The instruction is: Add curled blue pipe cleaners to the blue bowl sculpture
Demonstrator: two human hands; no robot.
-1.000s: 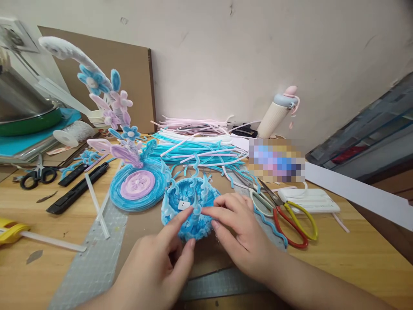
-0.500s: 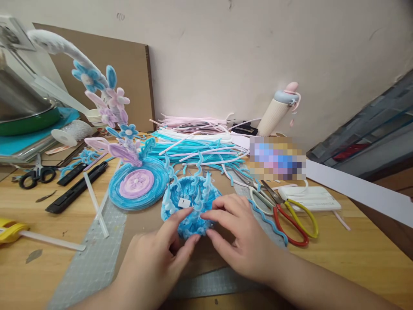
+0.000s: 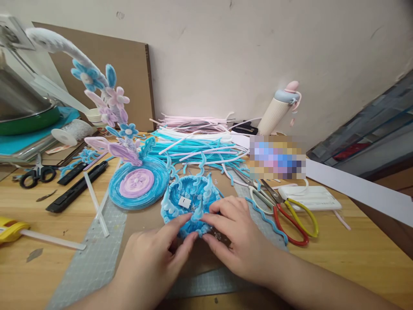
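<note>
A bowl-shaped piece made of blue pipe cleaners [image 3: 172,189] rests in front of me, with wavy strands rising from its rim. A small white block [image 3: 184,202] sits inside it. My left hand [image 3: 158,254] pinches the near left rim between thumb and index finger. From the other side my right hand [image 3: 238,237] grips the near right rim, thumb low and fingers on top. Between my fingertips a curled light-blue strand [image 3: 198,211] stands up from the near edge. The fingertips partly hide the near rim.
On the left is a blue and lilac pipe-cleaner disc [image 3: 112,189] with a flowered stem. Behind lie pipe cleaners [image 3: 200,146]. Red-and-yellow-handled scissors [image 3: 292,224] lie right; a black utility knife [image 3: 75,189] and yellow glue gun [image 3: 11,230] lie left.
The wavy strand by my fingertips has shifted and now shows as a pointed curl between them. The bowl's far strands have moved slightly right. Both hands stay at the near rim.
</note>
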